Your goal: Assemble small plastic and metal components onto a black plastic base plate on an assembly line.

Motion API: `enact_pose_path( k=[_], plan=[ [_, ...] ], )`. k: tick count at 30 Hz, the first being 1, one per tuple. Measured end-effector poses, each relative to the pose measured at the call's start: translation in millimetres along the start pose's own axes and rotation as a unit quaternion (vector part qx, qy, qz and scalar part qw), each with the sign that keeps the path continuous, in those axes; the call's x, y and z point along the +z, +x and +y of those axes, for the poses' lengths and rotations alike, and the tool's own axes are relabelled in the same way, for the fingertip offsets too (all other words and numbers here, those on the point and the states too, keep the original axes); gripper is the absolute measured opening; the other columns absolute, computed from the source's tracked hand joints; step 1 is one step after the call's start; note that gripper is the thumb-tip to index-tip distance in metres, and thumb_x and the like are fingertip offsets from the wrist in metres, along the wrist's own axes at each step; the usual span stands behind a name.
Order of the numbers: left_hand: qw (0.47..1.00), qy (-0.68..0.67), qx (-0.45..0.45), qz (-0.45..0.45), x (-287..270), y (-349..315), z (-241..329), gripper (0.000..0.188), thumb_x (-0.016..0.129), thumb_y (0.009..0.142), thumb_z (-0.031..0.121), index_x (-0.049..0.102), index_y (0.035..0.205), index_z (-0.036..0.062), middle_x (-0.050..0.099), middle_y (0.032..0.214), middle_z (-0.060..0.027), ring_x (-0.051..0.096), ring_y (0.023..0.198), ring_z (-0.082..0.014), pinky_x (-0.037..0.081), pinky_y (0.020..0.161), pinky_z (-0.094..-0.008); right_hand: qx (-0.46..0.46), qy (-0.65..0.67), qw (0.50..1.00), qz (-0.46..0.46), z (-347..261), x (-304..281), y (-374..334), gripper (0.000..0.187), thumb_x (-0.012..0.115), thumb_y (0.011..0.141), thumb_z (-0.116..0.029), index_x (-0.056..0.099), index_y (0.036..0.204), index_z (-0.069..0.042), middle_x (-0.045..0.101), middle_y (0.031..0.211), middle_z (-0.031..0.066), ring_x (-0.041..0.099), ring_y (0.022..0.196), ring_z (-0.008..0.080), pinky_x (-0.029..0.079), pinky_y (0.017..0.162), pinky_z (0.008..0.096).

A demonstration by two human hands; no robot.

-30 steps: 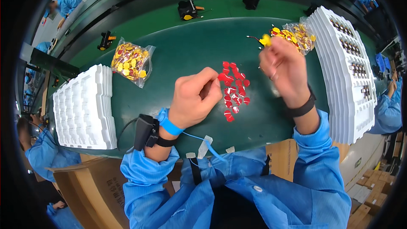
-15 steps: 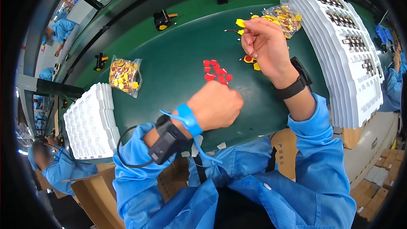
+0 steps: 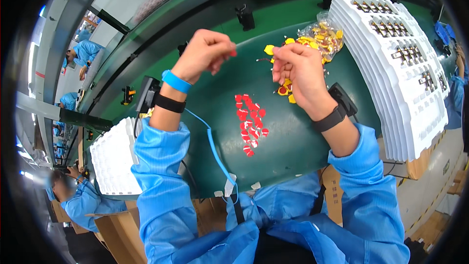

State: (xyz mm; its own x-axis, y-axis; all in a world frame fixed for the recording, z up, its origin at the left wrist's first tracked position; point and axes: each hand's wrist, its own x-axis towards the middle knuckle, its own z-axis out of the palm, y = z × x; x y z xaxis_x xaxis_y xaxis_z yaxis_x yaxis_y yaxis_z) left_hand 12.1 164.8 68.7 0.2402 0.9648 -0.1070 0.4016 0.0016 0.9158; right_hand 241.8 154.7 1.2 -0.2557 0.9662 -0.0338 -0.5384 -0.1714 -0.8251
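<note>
My left hand (image 3: 207, 55) is raised over the far left part of the green table. Its fingers are closed in a pinch, with a small red piece (image 3: 233, 53) showing at the tips. To its right, my right hand (image 3: 302, 72) is closed too, thumb and forefinger pinching the edge of a yellow piece (image 3: 269, 49). Several yellow pieces with red centres (image 3: 283, 89) lie beside and beneath this hand, some with thin wires. Between and nearer than both hands, small red discs (image 3: 251, 123) with white marks are scattered on the table.
An open clear bag of yellow pieces (image 3: 325, 36) lies at the far right. White moulded trays (image 3: 386, 68) stand stacked on the right, metal parts in the top one; another white stack (image 3: 115, 154) is at left. Black fixtures (image 3: 245, 17) stand beyond the table. A blue coiled cord (image 3: 213, 149) hangs from my left wrist.
My left hand has lifted from over the red discs and moved away and to the left, uncovering more of them. My right hand stays by the yellow pieces. The whole view has shifted slightly.
</note>
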Motion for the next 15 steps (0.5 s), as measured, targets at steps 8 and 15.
enact_pose_path(
  k=[8,15],
  plan=[
    [0.975,-0.021,-0.025,-0.219,47.3,-45.8,5.7,0.013,0.063,0.092,0.010,0.065,0.084,0.0002,0.062,0.075,-0.0014,0.058,0.061,-0.0070,0.044,0.052,-0.0208,-0.020,0.044,0.998,0.039,-11.0,-5.3,3.2,0.016,0.068,0.086,-0.009,0.063,0.073,-0.001,0.060,0.060,0.0062,0.056,0.046,0.0144,0.039,0.044,0.0245],
    [0.952,0.163,0.139,-0.217,79.6,-78.6,-15.3,0.012,0.059,0.095,0.011,0.057,0.091,-0.0003,0.062,0.076,-0.0129,0.061,0.065,-0.0282,0.048,0.060,-0.0360,-0.018,0.040,0.999,0.007,-6.2,-4.4,5.1,0.016,0.069,0.085,-0.008,0.063,0.072,0.000,0.060,0.060,0.0060,0.056,0.046,0.0137,0.039,0.043,0.0245]
  ],
)
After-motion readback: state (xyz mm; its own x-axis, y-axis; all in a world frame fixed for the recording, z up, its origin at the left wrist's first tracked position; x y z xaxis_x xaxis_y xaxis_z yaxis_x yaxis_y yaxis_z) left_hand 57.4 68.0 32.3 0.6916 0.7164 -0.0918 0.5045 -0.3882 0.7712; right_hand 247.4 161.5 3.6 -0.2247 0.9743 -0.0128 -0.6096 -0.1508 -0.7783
